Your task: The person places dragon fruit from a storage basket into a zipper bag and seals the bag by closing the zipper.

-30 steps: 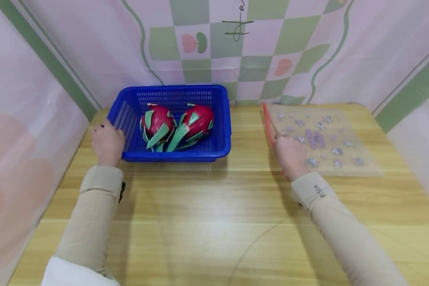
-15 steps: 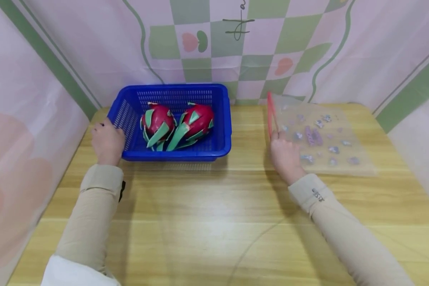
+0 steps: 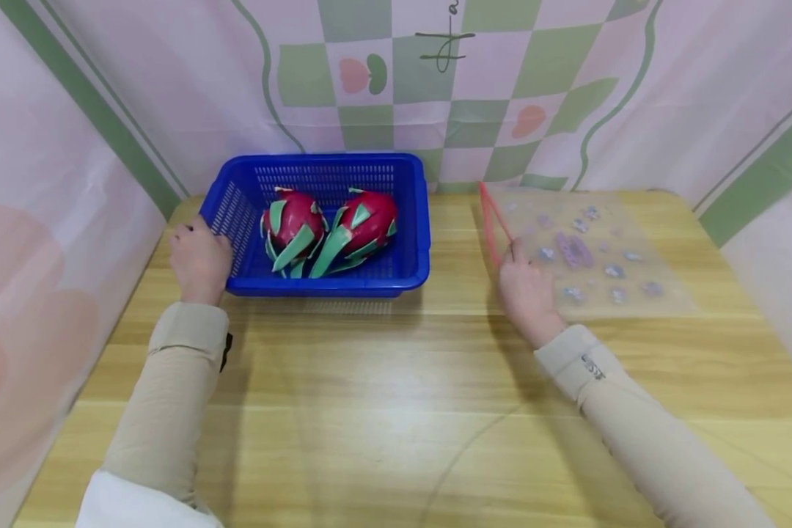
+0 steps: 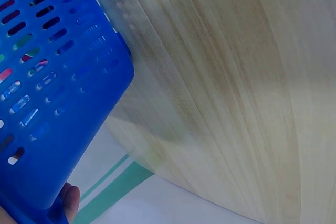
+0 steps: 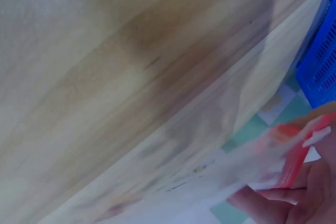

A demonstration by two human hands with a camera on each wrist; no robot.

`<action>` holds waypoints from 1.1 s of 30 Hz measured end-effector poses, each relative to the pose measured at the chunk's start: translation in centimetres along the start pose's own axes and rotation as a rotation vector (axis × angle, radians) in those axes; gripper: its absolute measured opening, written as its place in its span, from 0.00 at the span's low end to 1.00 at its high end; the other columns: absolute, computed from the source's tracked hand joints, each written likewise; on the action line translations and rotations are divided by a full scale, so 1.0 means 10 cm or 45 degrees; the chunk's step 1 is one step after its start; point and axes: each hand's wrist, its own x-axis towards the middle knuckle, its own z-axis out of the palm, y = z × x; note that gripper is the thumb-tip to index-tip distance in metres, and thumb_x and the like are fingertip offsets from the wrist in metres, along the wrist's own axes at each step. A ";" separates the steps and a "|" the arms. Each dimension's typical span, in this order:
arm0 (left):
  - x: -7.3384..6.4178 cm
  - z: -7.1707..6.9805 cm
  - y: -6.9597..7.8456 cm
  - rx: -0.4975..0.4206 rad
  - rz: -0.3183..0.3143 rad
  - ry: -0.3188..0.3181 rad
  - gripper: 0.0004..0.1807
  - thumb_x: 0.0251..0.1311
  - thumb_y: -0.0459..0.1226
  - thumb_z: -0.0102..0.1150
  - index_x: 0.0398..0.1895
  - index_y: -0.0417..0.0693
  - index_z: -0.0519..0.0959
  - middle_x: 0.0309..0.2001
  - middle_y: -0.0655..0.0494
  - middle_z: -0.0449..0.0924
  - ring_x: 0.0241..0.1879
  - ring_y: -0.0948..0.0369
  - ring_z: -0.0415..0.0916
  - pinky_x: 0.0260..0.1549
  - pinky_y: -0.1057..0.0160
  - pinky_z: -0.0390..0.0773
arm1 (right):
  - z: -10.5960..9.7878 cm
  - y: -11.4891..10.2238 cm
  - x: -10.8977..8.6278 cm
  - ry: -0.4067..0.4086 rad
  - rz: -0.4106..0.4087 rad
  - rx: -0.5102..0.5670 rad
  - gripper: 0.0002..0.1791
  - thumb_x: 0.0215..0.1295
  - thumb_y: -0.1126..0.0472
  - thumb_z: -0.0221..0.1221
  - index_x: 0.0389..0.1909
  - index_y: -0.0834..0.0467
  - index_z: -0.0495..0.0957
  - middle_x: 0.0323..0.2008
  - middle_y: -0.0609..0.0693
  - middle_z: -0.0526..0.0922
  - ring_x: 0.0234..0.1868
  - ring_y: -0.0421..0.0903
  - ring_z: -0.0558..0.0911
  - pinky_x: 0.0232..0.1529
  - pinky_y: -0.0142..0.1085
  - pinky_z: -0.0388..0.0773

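**Bag [image 3: 607, 227] facing basket [image 3: 330, 284] across a desk [image 3: 383, 418]**

A person is holding the red edge [image 3: 486, 216] of a clear bag in the right hand [image 3: 530, 297], with the bag's mouth facing left toward the basket. The bag's body is stretching away to the right of that hand over the desk, its longer way seeming to run from side to side. Two red lines are spreading from the far corner, suggesting that the mouth is gaping a little. A strip of desk is separating bag from basket.

The right hand's grip is narrow, with the fingers pinching the red edge; in the right wrist view, blur is hiding exactly how they are meeting the plastic.

Inside the basket, the left fruit [image 3: 293, 218] and the right fruit [image 3: 375, 213] are lying side by side, their green leaves trailing toward the near side. The left hand [image 3: 201, 262] is resting nearer to the left fruit, its grip curling around the basket's left rim. A fingertip is showing beside the blue plastic in the left wrist view. Neither hand is touching the fruit.
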 end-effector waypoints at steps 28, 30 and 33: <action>-0.01 0.00 0.01 -0.004 0.001 0.018 0.29 0.68 0.39 0.37 0.67 0.27 0.56 0.59 0.24 0.64 0.58 0.35 0.63 0.55 0.37 0.71 | -0.13 -0.03 -0.01 -0.144 0.171 0.111 0.40 0.56 0.76 0.47 0.71 0.74 0.45 0.72 0.69 0.48 0.55 0.76 0.69 0.33 0.60 0.79; -0.01 0.00 0.00 -0.009 0.003 0.023 0.29 0.68 0.39 0.37 0.67 0.27 0.56 0.59 0.24 0.64 0.58 0.35 0.63 0.55 0.37 0.71 | -0.13 -0.02 -0.01 -0.147 0.170 0.109 0.43 0.54 0.75 0.51 0.71 0.73 0.43 0.73 0.69 0.47 0.58 0.77 0.66 0.43 0.64 0.76; -0.01 0.00 0.00 -0.015 0.006 0.023 0.29 0.68 0.39 0.37 0.67 0.27 0.56 0.59 0.24 0.63 0.58 0.34 0.63 0.55 0.37 0.71 | -0.15 -0.01 -0.02 -0.168 0.167 0.143 0.50 0.50 0.73 0.57 0.72 0.72 0.40 0.74 0.68 0.42 0.64 0.79 0.57 0.59 0.72 0.60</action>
